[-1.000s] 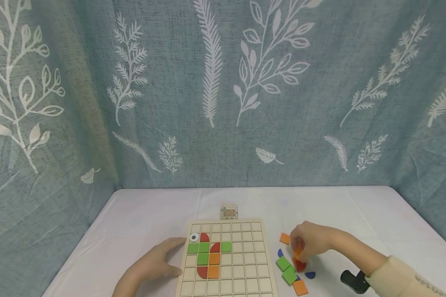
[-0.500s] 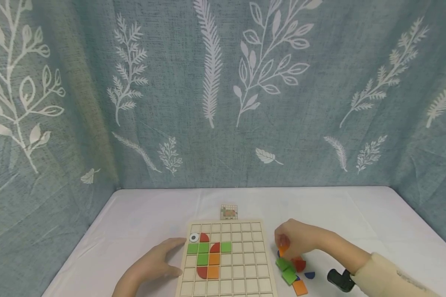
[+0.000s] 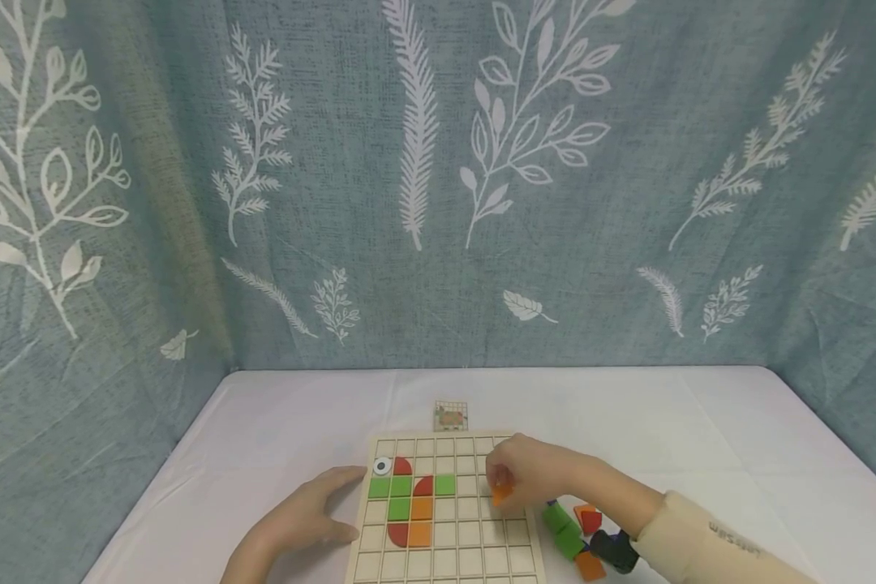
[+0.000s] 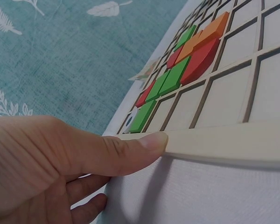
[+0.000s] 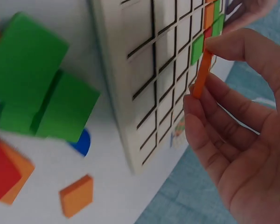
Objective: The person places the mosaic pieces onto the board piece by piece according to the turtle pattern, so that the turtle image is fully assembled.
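Note:
A cream wooden grid board (image 3: 480,534) lies on the table with coloured tiles set in its upper left cells. These include a white eye tile (image 3: 383,466), green squares (image 3: 399,487), orange squares (image 3: 421,508) and red quarter-rounds (image 3: 423,487). My left hand (image 3: 302,515) lies at the board's left edge, its thumb (image 4: 151,142) touching the rim and its fingers spread apart. Over the board's right part, my right hand (image 3: 529,472) pinches an orange square tile (image 5: 203,72) between thumb and fingertips. That tile is held above the cells, seen nearly edge-on in the right wrist view.
Loose tiles lie right of the board: green squares (image 3: 564,531), red pieces (image 3: 591,521), an orange square (image 3: 590,566) and a partly hidden blue piece (image 5: 81,142). A small patterned card (image 3: 450,416) sits behind the board. A black object (image 3: 615,551) is at my right wrist.
My right hand has moved left from the loose tiles to above the board, carrying the orange tile. The left hand has stayed at the board's edge.

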### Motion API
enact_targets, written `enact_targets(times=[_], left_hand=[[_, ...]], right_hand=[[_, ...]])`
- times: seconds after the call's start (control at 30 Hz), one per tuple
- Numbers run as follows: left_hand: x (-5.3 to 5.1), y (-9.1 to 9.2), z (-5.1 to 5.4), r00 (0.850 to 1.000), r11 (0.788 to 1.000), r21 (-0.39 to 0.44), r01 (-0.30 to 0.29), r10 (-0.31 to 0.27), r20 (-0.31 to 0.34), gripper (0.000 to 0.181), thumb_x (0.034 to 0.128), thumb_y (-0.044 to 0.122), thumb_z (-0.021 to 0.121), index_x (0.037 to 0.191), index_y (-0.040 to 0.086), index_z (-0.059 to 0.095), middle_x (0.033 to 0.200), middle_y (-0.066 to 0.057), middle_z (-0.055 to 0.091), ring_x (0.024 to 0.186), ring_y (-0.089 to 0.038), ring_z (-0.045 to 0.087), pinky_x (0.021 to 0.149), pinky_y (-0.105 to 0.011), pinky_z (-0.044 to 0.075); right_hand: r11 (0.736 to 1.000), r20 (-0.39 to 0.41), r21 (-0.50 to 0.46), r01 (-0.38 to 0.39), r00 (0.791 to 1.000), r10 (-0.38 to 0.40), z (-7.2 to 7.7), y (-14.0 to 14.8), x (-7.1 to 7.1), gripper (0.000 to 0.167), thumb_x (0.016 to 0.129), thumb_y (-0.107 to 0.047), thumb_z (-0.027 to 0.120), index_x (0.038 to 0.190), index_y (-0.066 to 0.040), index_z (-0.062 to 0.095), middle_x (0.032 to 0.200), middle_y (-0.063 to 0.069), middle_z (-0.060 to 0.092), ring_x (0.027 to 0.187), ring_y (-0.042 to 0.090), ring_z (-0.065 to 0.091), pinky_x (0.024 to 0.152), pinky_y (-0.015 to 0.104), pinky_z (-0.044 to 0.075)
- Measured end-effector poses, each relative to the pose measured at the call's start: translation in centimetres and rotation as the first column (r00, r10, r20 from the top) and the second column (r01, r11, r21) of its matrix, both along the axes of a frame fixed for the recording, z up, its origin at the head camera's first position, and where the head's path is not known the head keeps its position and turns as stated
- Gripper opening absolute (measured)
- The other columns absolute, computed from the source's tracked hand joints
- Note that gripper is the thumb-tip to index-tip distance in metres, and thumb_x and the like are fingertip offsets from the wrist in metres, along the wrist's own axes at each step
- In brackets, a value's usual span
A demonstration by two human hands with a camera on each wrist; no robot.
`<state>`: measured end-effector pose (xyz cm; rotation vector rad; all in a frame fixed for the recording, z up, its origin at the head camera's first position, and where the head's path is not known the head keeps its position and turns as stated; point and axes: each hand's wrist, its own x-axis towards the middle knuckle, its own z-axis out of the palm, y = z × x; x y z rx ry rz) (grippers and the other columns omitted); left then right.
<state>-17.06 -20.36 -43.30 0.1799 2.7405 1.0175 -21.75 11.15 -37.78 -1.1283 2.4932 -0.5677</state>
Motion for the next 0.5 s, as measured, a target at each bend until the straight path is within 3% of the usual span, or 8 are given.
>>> enact_targets(times=[0.5], left_hand=[[0.0, 0.2, 0.2, 1.000, 1.000, -0.008, -0.015, 0.015, 0.009, 0.077, 0.0541, 0.011, 0.083, 0.126, 0.010, 0.055, 0.134, -0.016, 0.049, 0.128, -0.041, 0.036, 0.104, -0.059, 0.030]], right_hand=[[0.999, -0.053, -0.042, 0.012, 0.998, -0.014, -1.0, -3.5, 0.7, 0.017, 0.071, -0.015, 0.075, 0.085, -0.010, 0.066, 0.077, -0.010, 0.059, 0.072, -0.001, 0.050, 0.066, 0.013, 0.047]])
